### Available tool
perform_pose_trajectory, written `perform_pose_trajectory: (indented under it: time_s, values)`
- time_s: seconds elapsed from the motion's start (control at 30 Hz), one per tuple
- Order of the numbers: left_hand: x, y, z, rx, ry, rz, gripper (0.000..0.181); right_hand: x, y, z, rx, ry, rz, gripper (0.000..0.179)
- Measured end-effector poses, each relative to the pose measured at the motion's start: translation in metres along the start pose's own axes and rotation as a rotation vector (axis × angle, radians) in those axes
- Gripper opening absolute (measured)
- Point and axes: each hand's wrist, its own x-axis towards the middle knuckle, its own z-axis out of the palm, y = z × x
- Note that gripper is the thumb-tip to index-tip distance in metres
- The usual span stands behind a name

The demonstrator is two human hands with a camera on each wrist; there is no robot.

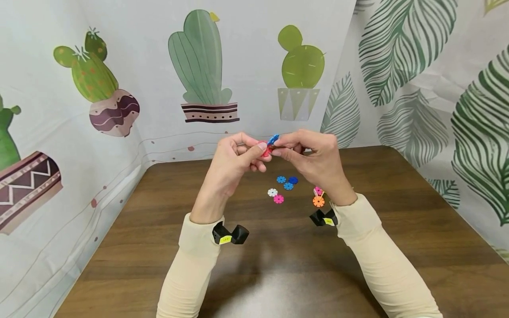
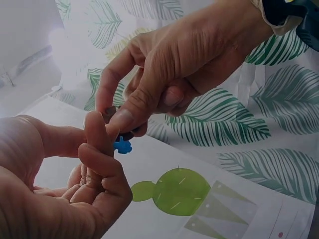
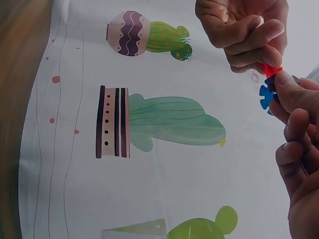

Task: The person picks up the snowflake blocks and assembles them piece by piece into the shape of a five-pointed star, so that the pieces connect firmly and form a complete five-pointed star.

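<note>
Above the far part of the table, both hands meet fingertip to fingertip. My left hand (image 1: 230,163) pinches a red notched disc (image 1: 265,153) between thumb and fingers; a bit of its red edge shows in the right wrist view. A blue notched disc (image 1: 273,139) sits at the fingertips of my right hand (image 1: 316,154), which pinches it right against the red one. In the right wrist view the blue disc (image 3: 266,98) shows its notches below the red disc (image 3: 273,71). Fingers hide most of both discs, and I cannot tell whether they interlock.
On the wooden table (image 1: 167,234) below lie several loose notched discs: blue discs (image 1: 288,186), a white disc (image 1: 272,192) and a pink disc (image 1: 279,199). An orange disc (image 1: 318,202) lies beside another pink one near the right wrist. A printed cloth (image 1: 254,62) hangs behind.
</note>
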Motion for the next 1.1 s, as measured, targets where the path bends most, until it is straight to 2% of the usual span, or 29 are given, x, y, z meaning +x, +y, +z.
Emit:
perform_pose_trajectory:
  time_s: [0.17, 0.27, 0.43, 0.6, 0.73, 0.83, 0.93, 1.0, 1.1]
  values:
    - [-0.002, 0.002, 0.003, -0.014, -0.011, 0.001, 0.015, -0.001, 0.001, 0.0, 0.011, 0.007, -0.009, 0.038]
    - [-0.002, 0.002, 0.002, -0.019, -0.016, -0.002, 0.016, -0.001, 0.002, 0.0, 0.003, 0.004, -0.013, 0.042]
    - [0.001, 0.0, 0.0, -0.021, -0.019, -0.016, 0.017, 0.0, 0.002, -0.001, -0.009, -0.023, -0.036, 0.04]
    - [0.002, 0.0, -0.004, -0.023, -0.021, -0.025, 0.014, 0.002, 0.003, -0.006, -0.017, -0.088, -0.064, 0.039]
    - [0.002, 0.003, -0.009, -0.018, 0.003, -0.005, 0.009, 0.001, 0.009, -0.011, 0.017, -0.083, -0.034, 0.029]
    - [0.002, 0.008, -0.015, -0.016, 0.038, 0.029, 0.007, -0.002, 0.019, -0.011, 0.03, -0.032, 0.042, 0.012]
    - [0.001, 0.012, -0.022, 0.003, 0.076, 0.062, 0.006, -0.009, 0.037, -0.008, 0.01, -0.006, 0.2, 0.008]
    - [-0.001, 0.014, -0.028, 0.033, 0.099, 0.081, 0.007, -0.016, 0.054, -0.002, -0.019, -0.049, 0.346, 0.013]
    - [-0.001, 0.014, -0.037, 0.1, 0.125, 0.115, 0.008, -0.032, 0.08, 0.008, -0.097, -0.234, 0.585, 0.015]
